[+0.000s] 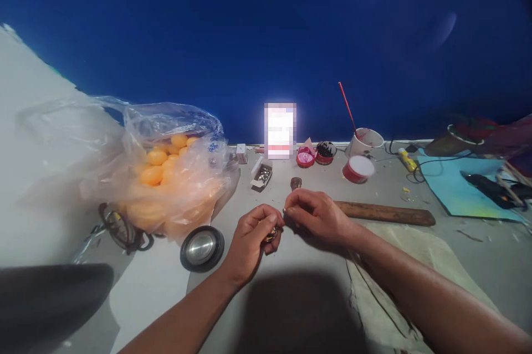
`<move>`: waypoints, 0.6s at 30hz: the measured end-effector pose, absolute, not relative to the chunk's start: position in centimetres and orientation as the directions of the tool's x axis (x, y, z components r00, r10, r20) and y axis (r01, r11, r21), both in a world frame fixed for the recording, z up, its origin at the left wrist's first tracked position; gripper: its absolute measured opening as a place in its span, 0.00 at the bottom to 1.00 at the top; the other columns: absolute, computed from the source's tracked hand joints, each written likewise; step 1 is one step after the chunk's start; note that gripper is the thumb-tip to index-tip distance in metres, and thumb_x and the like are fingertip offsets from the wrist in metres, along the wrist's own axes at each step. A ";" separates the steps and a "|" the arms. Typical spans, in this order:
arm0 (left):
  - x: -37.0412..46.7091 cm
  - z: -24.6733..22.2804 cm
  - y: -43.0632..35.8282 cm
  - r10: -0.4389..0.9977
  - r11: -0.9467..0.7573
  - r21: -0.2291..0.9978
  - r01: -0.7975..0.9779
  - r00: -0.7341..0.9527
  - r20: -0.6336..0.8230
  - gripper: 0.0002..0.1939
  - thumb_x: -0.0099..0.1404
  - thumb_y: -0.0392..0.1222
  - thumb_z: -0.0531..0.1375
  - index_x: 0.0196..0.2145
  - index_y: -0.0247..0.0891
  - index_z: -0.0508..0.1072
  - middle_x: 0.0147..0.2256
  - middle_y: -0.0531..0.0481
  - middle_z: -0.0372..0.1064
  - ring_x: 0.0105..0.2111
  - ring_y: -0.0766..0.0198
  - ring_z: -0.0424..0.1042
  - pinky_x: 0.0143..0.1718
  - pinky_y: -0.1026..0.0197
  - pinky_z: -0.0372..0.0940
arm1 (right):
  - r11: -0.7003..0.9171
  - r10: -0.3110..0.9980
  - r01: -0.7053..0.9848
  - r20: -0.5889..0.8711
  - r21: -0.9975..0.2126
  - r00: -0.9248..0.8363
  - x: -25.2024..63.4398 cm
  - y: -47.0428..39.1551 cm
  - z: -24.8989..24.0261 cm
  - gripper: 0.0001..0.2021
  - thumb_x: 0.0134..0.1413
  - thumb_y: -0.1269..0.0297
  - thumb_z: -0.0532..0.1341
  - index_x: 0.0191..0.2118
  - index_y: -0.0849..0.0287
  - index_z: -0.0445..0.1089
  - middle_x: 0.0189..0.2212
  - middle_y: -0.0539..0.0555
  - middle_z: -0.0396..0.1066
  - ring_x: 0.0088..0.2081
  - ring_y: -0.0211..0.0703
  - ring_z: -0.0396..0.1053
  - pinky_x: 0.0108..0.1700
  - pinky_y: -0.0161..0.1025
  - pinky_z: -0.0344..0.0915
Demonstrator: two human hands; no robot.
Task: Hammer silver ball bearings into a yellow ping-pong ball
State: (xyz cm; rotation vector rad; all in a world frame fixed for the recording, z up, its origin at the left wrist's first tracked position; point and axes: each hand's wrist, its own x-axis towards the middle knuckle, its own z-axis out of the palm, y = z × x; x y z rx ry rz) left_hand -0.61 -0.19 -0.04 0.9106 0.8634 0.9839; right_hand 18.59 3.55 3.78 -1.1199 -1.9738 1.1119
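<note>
1. At the centre of the frame, just below the middle, a small dark and gold object (pixel 271 234) is sitting inside the left hand (pixel 253 237), whose fingers are curling shut around it; what the object is cannot be told.
2. Just to the right of it, the right hand (pixel 318 215) is pinching its thumb and forefinger together on something tiny at its fingertips (pixel 286 210), right beside the left hand's knuckles.
3. Both hands are hovering low over the grey bench (pixel 299 265), their shadow falling in the lower centre.
4. Right of the hands, a long wooden stick (pixel 384 213) is lying flat on the bench, with a pale cloth (pixel 415 265) spreading below it under the right forearm.
5. Left of the hands, a round black and metal lid (pixel 201 248) is resting on the bench, and above it, at centre left, a clear plastic bag of orange balls (pixel 170 177) is slumping.
6. Behind the hands, a small open box of metal pieces (pixel 261 175) is lying near the bench's far edge.
7. Toward the upper right, a red cup (pixel 358 169) is lying beside a white cup holding a red stick (pixel 363 140), and a blue mat (pixel 461 185) is covering the far right.
</note>
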 end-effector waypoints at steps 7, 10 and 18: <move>-0.9 -0.4 0.0 0.925 0.335 0.924 -0.182 0.248 -0.287 0.19 0.63 0.57 0.68 0.37 0.37 0.72 0.20 0.56 0.65 0.20 0.70 0.60 0.26 0.64 0.55 | 0.584 0.782 0.457 0.313 -0.671 -0.539 18.5 2.8 2.1 0.09 0.66 0.67 0.57 0.39 0.56 0.76 0.30 0.51 0.79 0.31 0.40 0.74 0.37 0.35 0.64; -0.9 -0.5 0.0 0.927 0.327 0.932 -0.159 0.247 -0.283 0.21 0.62 0.59 0.68 0.36 0.36 0.74 0.20 0.55 0.66 0.20 0.69 0.61 0.26 0.63 0.57 | 0.626 0.766 0.501 0.349 -0.598 -0.540 18.4 2.7 1.8 0.10 0.66 0.66 0.57 0.40 0.55 0.77 0.28 0.51 0.78 0.29 0.40 0.73 0.35 0.35 0.62; -0.7 -0.5 0.0 0.952 0.267 0.949 -0.168 0.199 -0.233 0.19 0.62 0.55 0.69 0.31 0.36 0.73 0.22 0.54 0.67 0.21 0.69 0.62 0.27 0.63 0.58 | 0.582 0.803 0.502 0.353 -0.640 -0.481 18.0 2.0 2.5 0.08 0.64 0.70 0.59 0.40 0.55 0.77 0.29 0.50 0.79 0.31 0.39 0.74 0.36 0.35 0.61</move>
